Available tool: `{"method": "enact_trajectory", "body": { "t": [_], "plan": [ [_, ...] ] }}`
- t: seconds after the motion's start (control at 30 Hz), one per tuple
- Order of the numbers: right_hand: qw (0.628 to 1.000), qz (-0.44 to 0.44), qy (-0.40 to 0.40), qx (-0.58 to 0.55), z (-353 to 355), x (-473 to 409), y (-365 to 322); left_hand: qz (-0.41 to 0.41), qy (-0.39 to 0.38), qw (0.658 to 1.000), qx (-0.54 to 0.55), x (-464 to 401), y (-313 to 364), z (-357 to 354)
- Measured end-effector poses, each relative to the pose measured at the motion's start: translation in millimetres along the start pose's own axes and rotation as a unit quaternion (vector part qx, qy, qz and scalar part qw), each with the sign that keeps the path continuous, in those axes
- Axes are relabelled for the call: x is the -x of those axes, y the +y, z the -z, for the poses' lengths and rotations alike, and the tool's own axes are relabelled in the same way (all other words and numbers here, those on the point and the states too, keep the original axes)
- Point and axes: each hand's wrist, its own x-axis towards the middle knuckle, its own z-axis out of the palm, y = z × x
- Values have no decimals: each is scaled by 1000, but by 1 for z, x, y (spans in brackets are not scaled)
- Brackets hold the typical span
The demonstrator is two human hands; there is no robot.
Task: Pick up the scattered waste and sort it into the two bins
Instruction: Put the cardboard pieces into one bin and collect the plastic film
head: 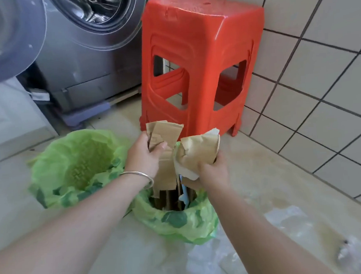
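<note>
Here, seen from the head camera, both hands hover over the near bin, lined in green plastic. The left hand is clamped on a torn cardboard strip hanging into the bin's mouth; the right hand is closed around crumpled brown paper. A second bin sits just to the left. Clear plastic film lies on the floor. The long strip could catch on the rim and tip out, or drag the loose liner inward.

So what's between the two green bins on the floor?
Mostly the person's left forearm, crossing above the gap in the head view. Under it the left bin and right bin sit almost touching, with only a sliver of floor showing.
</note>
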Motion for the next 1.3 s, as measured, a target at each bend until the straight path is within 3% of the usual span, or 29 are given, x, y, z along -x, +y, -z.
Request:
{"method": "enact_trajectory", "body": {
  "t": [0.17,0.27,0.33,0.4,0.5,0.57,0.63,0.7,0.83,0.9,1.07,1.17,1.3],
  "plan": [
    [990,-1,-39,136,-13,-9,30,48,-98,993,-45,-3,-38,1],
    [966,1,-61,252,-12,-14,38,59,-174,972,-147,-4,-60,3],
    [940,8,-92,327,-16,-15,39,49,-181,961,-202,-6,-67,2],
    [913,17,-116,390,-21,-14,41,28,-173,969,-176,-8,-67,-1],
    [920,66,-105,371,-25,-11,39,-69,-157,975,-143,-5,-65,-3],
    [924,130,-89,349,-25,-10,37,-160,-139,953,-215,-3,-70,-1],
    [894,179,-85,401,-27,-11,39,-224,-140,910,-319,-4,-81,-3],
    [859,194,-103,464,-31,-12,46,-226,-177,868,-406,-4,-89,-10],
    [833,205,-147,493,-41,-11,59,-202,-246,810,-492,3,-91,-20],
    [834,214,-141,489,-40,-11,61,-189,-239,818,-488,4,-86,-23],
    [848,264,-95,451,-14,9,52,-198,-156,877,-410,12,-52,-24],
    [873,255,-73,409,33,27,51,-225,-122,886,-388,25,-22,-41],
    [899,224,-32,375,122,51,62,-262,-151,887,-348,60,27,-87]
  ]
}}
